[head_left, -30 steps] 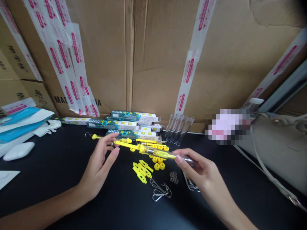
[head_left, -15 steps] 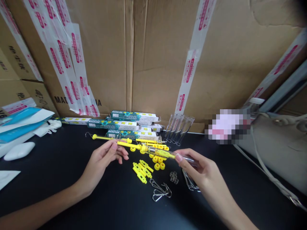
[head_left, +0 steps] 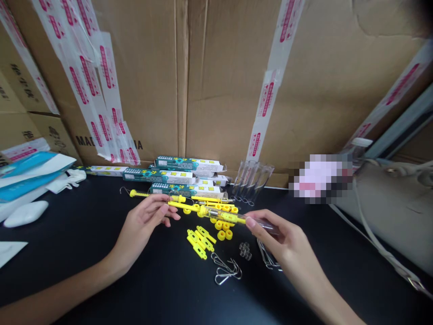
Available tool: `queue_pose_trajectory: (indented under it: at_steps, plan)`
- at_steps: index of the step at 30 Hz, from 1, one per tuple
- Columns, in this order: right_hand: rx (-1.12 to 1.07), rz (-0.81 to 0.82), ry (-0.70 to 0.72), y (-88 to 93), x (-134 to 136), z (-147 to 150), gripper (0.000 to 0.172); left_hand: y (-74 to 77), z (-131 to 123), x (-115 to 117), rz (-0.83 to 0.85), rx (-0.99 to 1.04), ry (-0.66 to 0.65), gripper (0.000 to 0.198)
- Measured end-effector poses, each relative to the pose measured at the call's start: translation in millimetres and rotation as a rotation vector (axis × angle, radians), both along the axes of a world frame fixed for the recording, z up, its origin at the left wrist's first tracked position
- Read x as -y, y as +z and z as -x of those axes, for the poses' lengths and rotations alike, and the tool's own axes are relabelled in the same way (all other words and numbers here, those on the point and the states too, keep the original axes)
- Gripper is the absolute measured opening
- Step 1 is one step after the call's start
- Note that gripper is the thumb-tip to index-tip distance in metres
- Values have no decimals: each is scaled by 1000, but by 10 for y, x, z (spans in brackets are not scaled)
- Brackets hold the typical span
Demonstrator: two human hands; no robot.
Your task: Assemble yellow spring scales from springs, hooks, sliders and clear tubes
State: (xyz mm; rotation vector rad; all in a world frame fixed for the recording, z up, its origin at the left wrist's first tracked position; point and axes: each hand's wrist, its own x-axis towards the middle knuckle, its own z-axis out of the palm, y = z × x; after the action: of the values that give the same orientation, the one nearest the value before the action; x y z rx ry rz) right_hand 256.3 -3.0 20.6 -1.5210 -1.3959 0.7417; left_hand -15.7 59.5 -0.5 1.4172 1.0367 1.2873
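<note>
My left hand [head_left: 144, 225] pinches the left end of a yellow rod [head_left: 184, 206] that runs into a clear tube [head_left: 233, 217]. My right hand [head_left: 280, 239] grips the tube's right end with fingers wrapped round it. The assembly is held just above the black table [head_left: 101, 271]. Below it lie yellow clips [head_left: 200, 239], yellow round caps [head_left: 223, 230], small metal springs [head_left: 245, 251] and wire hooks [head_left: 226, 270]. Another yellow rod with a hook [head_left: 135, 193] lies behind my left hand.
Teal and white small boxes [head_left: 176, 174] are stacked at the back beside clear empty tubes [head_left: 252, 180]. Big taped cardboard cartons [head_left: 219, 81] form a wall behind. White and blue packets [head_left: 30, 174] lie far left; a grey bag with a strap [head_left: 389, 212] sits right.
My left hand went from open fingers near the rod's end to a closed pinch on it. The right hand and the tube have hardly moved.
</note>
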Motion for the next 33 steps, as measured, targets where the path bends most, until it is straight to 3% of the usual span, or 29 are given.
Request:
queue_pose_trajectory:
  at_steps: [22, 27, 33]
  plan:
    - [-24, -40, -15, 39, 18, -4, 40, -12, 2, -23, 83, 48, -23, 36]
    - [-9, -37, 5, 8, 6, 1, 38, -1, -6, -18, 129, 65, -30, 42]
    - [37, -21, 61, -33, 5, 23, 38, -26, -19, -48, 122, 32, -42, 35]
